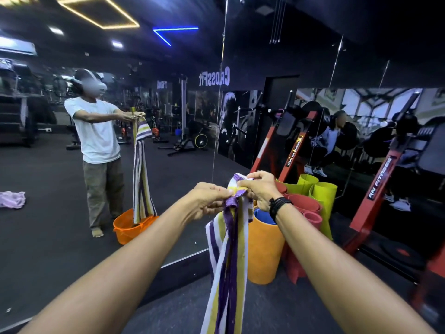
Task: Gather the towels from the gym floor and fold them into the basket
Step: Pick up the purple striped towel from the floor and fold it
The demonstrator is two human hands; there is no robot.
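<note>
Currently: striped towel [226, 261] pinched at its top edge by left hand [207, 201] and right hand [260, 189] together, hanging unfolded. Mirror [168, 165] reflection: orange basket [131, 229] below towel; pink towel [12, 199] remains on floor.

purple, white and yellow striped terry-cloth towel [228, 256]: soft, matt, napped | orange plastic basket [130, 227], seen in the mirror: smooth, slightly glossy | wall mirror [168, 141]: glossy glass | rolled foam mats, orange, red, green [265, 251]: matt, smooth | dark gym floor [277, 307]: matt, finely grained | black braided cord wristband [277, 206]: matt
</note>
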